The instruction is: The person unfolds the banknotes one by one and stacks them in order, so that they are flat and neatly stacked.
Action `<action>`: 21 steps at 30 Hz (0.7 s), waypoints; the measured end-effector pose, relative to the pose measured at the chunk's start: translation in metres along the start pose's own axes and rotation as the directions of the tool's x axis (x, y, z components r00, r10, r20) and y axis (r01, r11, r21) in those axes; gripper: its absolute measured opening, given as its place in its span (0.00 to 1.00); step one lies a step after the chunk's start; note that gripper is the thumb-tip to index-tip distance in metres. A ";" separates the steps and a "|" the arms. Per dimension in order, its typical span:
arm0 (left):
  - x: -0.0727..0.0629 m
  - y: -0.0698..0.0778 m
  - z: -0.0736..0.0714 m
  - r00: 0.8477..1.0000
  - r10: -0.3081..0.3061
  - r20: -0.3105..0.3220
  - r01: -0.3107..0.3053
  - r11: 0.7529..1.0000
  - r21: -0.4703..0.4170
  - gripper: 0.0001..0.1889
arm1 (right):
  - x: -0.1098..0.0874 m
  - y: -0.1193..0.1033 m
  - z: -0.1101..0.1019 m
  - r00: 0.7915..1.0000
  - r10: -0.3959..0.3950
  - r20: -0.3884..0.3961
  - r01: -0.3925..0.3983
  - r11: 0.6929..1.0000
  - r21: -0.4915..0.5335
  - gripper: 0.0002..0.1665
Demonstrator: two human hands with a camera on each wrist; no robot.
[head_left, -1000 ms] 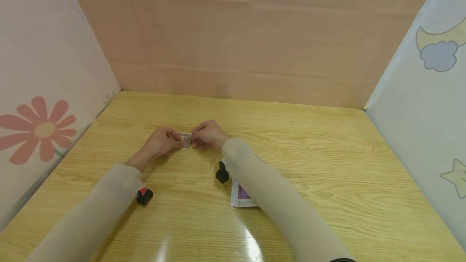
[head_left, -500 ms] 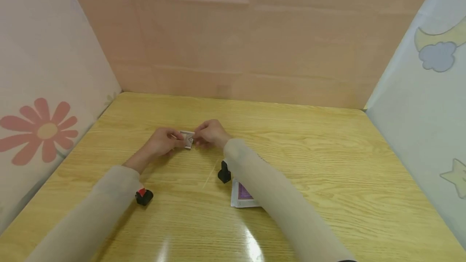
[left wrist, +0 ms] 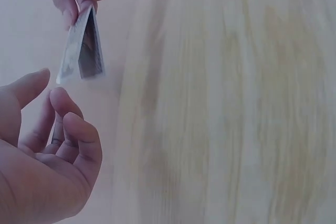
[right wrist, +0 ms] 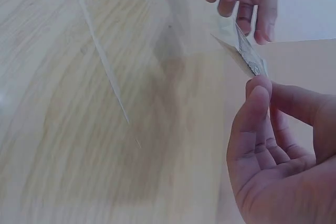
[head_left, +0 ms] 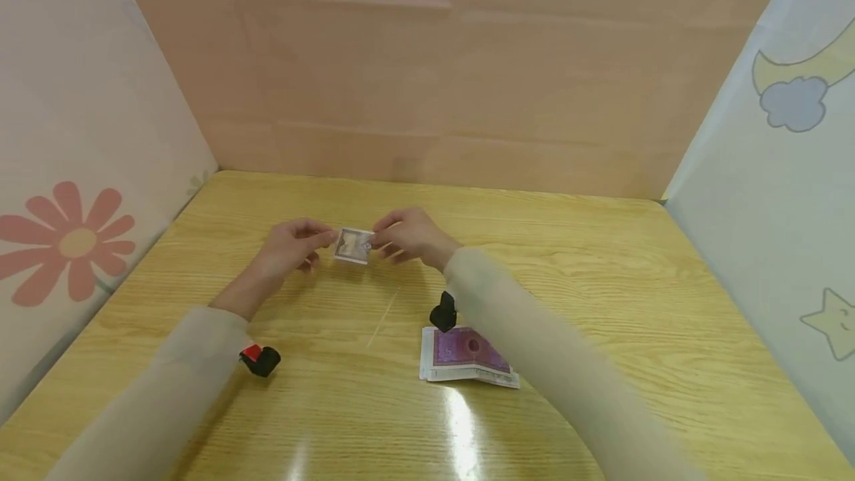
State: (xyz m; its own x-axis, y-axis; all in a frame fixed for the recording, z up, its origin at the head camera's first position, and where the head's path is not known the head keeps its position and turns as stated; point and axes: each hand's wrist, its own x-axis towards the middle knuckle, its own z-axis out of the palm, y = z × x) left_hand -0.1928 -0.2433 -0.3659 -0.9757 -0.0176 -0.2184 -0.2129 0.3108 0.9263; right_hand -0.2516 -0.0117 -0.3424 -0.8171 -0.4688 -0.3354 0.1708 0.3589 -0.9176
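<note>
A small folded banknote [head_left: 353, 246] with a grey-brown print is held up above the table, between the two hands. My right hand [head_left: 415, 236] pinches its right edge between thumb and fingertips. In the right wrist view the note [right wrist: 245, 56] stands up from those fingertips, its two halves spread in a narrow V. My left hand [head_left: 283, 249] is at the note's left end, and the left wrist view shows its thumb and loosely bent fingers [left wrist: 84, 135] just short of the paper. Nothing is in the left hand's grasp.
A small pile of purple and white banknotes [head_left: 461, 347] lies on the wooden table [head_left: 601, 280], partly under the right forearm. A thin pale line [head_left: 383, 318] runs across the wood. Black wrist devices [head_left: 262, 361] sit by both sleeves. Fabric walls enclose the table.
Both hands have risen and moved slightly apart, the right hand further right with the note. The left fingers have released the note's left end. More of the banknote pile shows.
</note>
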 end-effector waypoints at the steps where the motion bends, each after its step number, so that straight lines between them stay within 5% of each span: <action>1: 0.000 0.001 0.001 1.000 -0.003 -0.001 0.003 1.000 -0.003 0.24 | -0.003 -0.001 -0.004 1.000 -0.005 0.001 0.005 1.000 -0.006 0.15; 12: -0.002 0.016 0.039 0.992 0.053 0.117 -0.043 0.995 -0.092 0.24 | -0.050 0.006 -0.051 0.999 -0.052 -0.016 0.051 0.998 -0.027 0.12; 21: -0.009 0.033 0.074 0.963 0.120 0.243 -0.081 0.983 -0.165 0.19 | -0.090 0.026 -0.077 0.992 -0.111 -0.058 0.108 0.993 -0.042 0.11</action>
State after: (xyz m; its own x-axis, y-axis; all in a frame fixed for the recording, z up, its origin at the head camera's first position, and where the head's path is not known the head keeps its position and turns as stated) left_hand -0.1876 -0.1626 -0.3558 -0.9523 0.2510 -0.1738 -0.1390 0.1505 0.9788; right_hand -0.2162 0.1017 -0.3201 -0.8616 -0.4579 -0.2188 0.0580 0.3394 -0.9388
